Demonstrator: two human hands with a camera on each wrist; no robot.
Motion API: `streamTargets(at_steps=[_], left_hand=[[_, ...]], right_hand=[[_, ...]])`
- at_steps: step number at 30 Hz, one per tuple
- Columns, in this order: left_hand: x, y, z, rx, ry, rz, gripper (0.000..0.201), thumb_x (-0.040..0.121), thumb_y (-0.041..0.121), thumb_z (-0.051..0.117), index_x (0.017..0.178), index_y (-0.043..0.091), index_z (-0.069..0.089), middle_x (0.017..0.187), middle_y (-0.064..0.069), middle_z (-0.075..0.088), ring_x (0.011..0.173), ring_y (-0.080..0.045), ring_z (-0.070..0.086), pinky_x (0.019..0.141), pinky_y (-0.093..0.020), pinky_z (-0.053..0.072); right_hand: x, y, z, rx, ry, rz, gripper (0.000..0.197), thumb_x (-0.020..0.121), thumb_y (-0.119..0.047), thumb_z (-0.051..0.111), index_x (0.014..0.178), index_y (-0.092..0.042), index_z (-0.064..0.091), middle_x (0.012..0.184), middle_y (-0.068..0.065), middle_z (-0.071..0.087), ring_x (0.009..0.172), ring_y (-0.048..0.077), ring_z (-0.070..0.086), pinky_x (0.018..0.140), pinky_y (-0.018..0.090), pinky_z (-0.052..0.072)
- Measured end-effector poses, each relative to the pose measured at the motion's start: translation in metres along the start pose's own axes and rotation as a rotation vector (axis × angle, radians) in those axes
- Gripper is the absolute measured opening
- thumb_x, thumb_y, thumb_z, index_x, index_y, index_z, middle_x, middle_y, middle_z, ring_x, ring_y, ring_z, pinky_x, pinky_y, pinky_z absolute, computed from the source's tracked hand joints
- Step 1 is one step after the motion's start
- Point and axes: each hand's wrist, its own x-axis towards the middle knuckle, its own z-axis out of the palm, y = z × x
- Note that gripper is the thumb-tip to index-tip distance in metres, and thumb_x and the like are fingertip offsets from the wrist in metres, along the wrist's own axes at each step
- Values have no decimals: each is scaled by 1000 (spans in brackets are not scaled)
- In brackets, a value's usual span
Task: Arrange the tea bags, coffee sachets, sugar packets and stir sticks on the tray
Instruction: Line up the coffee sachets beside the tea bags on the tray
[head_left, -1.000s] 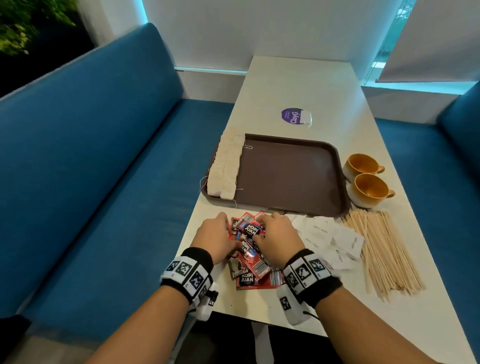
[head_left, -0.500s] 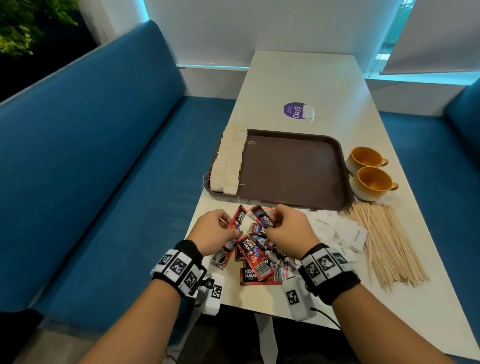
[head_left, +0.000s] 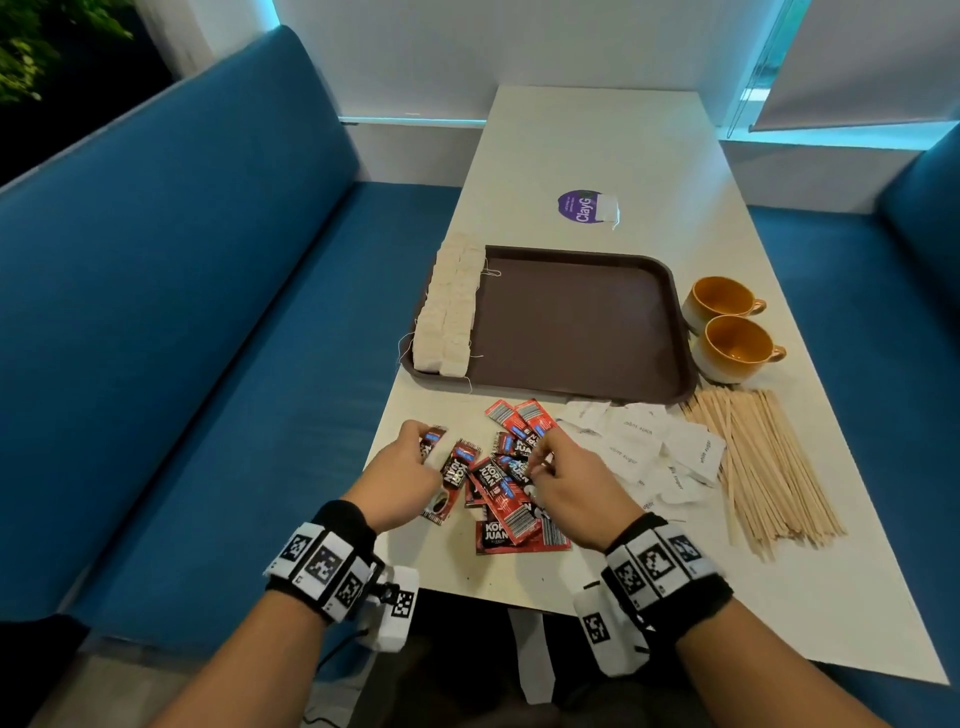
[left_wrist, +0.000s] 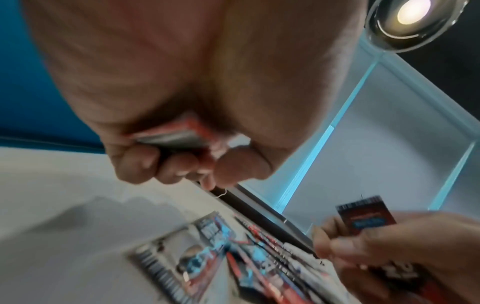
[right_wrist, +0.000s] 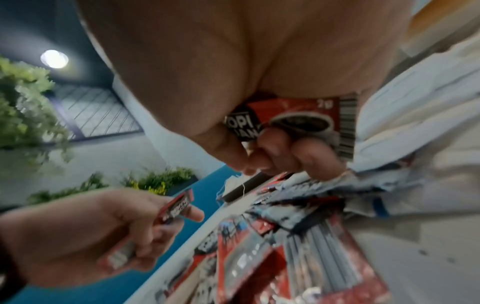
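A brown tray (head_left: 576, 327) lies mid-table with a row of white tea bags (head_left: 449, 312) along its left side. In front of it is a loose pile of red coffee sachets (head_left: 498, 488). My left hand (head_left: 410, 467) grips a coffee sachet (left_wrist: 171, 136) just left of the pile. My right hand (head_left: 550, 467) holds another coffee sachet (right_wrist: 293, 119) over the pile's right part. White sugar packets (head_left: 649, 447) lie right of the pile, and a bundle of wooden stir sticks (head_left: 758, 467) lies beyond them.
Two orange cups (head_left: 727, 327) stand right of the tray. A purple sticker with a lone tea bag (head_left: 589, 206) lies behind the tray. Blue benches (head_left: 208, 338) flank the white table (head_left: 597, 145), whose near edge is by my wrists.
Both hands have lifted off the sachet pile and drawn apart, each holding a sachet; the pile is more spread out than a second ago.
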Motion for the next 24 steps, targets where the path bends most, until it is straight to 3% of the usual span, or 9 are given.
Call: streamTargets(at_steps=[3,6,8,12,15,17,19,22,24], left_hand=[[3,1,9,129,59,-56,23,91,28,60,111,20,52,99,-1,63,83,-19,62,64,-32,45],[8,-3,20,288,103,-31,39,86,46,73,105,19,52,106,-2,62,95,-22,61,73,-33,46],[10,-5,24,314,111,-19,41,85,45,76,105,18,53,111,-5,61,100,-25,60,79,-33,45],[12,-6,25,335,69,-14,38,90,41,73,111,14,57,115,-7,56,104,-26,57,83,-32,42],[14,-9,20,251,64,5,23,93,34,69,90,19,52,104,-6,61,92,-25,58,72,-32,41],[13,-11,14,181,48,5,26,97,31,64,82,22,44,91,-2,62,87,-25,57,64,-33,38],[12,-11,9,96,22,-2,24,100,29,59,85,22,42,91,-3,67,89,-27,62,64,-34,41],[8,-11,5,-60,3,13,12,100,14,53,97,22,43,91,-3,73,82,-23,63,83,-42,51],[5,-8,4,-103,-30,49,20,100,5,46,112,21,45,90,1,72,78,-18,60,78,-38,50]], right_hand=[[8,-4,17,-267,-20,-44,17,103,-29,54,100,-13,53,97,3,58,84,22,55,71,35,45],[13,-6,30,-412,-66,-27,48,93,-49,66,121,-12,52,121,5,50,104,25,59,84,34,48],[16,-6,36,-463,-58,-22,59,90,-50,70,130,-11,50,130,7,47,110,28,61,92,40,52],[17,-10,38,-480,-2,-49,37,90,-43,71,111,-16,58,113,5,57,102,28,63,86,40,55],[17,-11,32,-340,25,-60,20,90,-29,70,91,-20,53,96,1,65,92,24,63,80,37,54],[17,-10,24,-173,51,-48,16,90,-23,70,86,-17,56,90,0,66,85,21,63,77,35,55],[16,-9,10,0,96,-36,15,90,-21,69,86,-13,57,86,1,66,80,21,62,70,32,52],[15,-4,-13,227,144,14,10,94,-13,61,99,-9,53,87,4,64,69,17,57,58,24,45],[14,2,-26,353,167,41,18,93,-2,56,108,-11,49,85,4,65,68,17,56,60,29,46]])
